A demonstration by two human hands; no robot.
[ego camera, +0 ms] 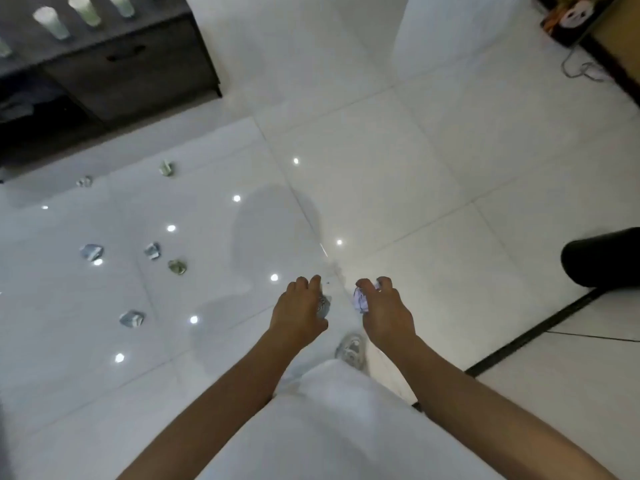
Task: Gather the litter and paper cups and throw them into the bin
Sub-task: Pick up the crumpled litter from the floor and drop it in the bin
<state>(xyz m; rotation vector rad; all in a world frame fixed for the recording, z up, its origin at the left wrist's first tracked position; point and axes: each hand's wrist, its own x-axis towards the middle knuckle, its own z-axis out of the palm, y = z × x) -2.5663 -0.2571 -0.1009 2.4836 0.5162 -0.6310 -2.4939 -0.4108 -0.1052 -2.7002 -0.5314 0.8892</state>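
Observation:
My left hand [299, 311] grips a crumpled grey paper ball [322, 305], mostly hidden in the palm. My right hand [386, 315] holds a crumpled white-lilac paper ball [359, 300]. Both hands hang in front of me above the white tiled floor. Several crumpled litter pieces lie on the floor to the left: a bluish one [91, 252], another [152, 251], a green one [177, 266], one nearer [132, 319], and two farther off [166, 168] [84, 181]. Paper cups [51, 22] [84, 9] stand on a dark cabinet at top left. A black bin [602, 256] shows at the right edge.
The dark cabinet [131, 64] with a drawer fills the top left. A patterned box [575, 19] and a loose cable [585, 69] lie at top right. A dark threshold strip [540, 327] crosses the floor at right. My shoe [351, 348] and white clothing are below the hands.

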